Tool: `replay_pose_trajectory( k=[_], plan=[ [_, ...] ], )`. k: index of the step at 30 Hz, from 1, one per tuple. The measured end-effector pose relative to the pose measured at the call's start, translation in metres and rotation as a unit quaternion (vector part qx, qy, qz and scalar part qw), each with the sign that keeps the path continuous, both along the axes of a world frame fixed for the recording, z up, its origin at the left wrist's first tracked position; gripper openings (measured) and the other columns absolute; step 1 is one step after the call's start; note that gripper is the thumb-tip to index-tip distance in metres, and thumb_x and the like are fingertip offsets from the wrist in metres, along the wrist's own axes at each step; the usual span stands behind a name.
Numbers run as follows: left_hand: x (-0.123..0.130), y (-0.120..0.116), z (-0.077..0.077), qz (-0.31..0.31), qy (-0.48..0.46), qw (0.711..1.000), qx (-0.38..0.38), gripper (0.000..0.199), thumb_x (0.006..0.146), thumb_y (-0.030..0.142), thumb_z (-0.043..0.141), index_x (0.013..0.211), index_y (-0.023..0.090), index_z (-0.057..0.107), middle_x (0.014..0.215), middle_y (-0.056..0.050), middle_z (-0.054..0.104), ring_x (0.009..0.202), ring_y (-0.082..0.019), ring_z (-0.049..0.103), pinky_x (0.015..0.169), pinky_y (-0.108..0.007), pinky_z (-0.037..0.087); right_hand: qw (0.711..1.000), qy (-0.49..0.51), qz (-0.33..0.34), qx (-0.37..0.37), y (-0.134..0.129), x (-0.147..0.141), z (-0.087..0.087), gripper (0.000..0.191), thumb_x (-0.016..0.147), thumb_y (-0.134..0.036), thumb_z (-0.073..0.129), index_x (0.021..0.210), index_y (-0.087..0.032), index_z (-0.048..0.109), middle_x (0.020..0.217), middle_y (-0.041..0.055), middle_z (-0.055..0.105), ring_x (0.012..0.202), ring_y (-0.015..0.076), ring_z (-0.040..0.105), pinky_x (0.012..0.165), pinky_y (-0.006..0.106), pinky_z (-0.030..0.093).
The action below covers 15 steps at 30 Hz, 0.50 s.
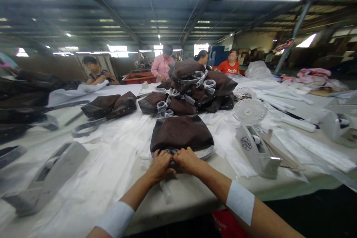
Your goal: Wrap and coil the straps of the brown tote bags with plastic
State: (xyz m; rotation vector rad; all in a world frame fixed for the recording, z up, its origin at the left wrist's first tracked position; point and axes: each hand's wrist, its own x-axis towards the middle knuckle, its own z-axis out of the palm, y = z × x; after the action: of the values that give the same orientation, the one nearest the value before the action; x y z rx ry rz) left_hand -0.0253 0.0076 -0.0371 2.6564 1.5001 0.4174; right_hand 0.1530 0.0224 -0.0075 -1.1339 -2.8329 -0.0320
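A dark brown bag (182, 132) with black corner panels lies on the white-covered table right before me. At its near edge is a dark handle (173, 157) that looks wrapped in clear plastic, partly covered by my fingers. My left hand (161, 165) is closed on the handle's left part, with the thumb below. My right hand (187, 160) grips the same handle just to the right, its knuckles up. The two hands almost touch. White sheeting shows under the bag's right edge.
Behind the bag rises a pile of similar brown bags (200, 85); another bag (110, 107) lies to the left. Tape dispensers stand at left (47, 178) and right (255, 148), near a small white fan (249, 111). Co-workers (162, 63) are across the table.
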Motion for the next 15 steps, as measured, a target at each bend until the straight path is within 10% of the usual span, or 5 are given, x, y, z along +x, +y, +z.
replay_pose_trajectory(
  k=[7, 15],
  plan=[
    [-0.002, 0.001, -0.013, -0.010, -0.039, 0.998, 0.052, 0.026, 0.076, 0.036, 0.062, 0.093, 0.018, 0.054, 0.096, -0.007, 0.060, 0.098, -0.025, 0.050, 0.095, -0.046, 0.029, 0.998, 0.025, -0.005, 0.054, 0.001, 0.005, -0.007, 0.018, 0.090, -0.036, 0.049, 0.102, -0.026, 0.059, 0.098, 0.0058, 0.056, 0.093, 0.0231, 0.047, 0.074, 0.038, 0.041],
    [0.032, -0.023, 0.028, 0.089, 0.104, 0.990, -0.036, 0.026, 0.084, 0.010, 0.037, 0.092, 0.014, 0.062, 0.096, -0.015, 0.063, 0.110, -0.034, 0.047, 0.085, -0.050, 0.039, 0.995, 0.074, 0.024, 0.057, 0.006, 0.003, -0.018, 0.012, 0.089, -0.024, 0.051, 0.089, -0.023, 0.063, 0.117, 0.0045, 0.049, 0.101, 0.0206, 0.041, 0.065, 0.026, 0.042]
  ],
)
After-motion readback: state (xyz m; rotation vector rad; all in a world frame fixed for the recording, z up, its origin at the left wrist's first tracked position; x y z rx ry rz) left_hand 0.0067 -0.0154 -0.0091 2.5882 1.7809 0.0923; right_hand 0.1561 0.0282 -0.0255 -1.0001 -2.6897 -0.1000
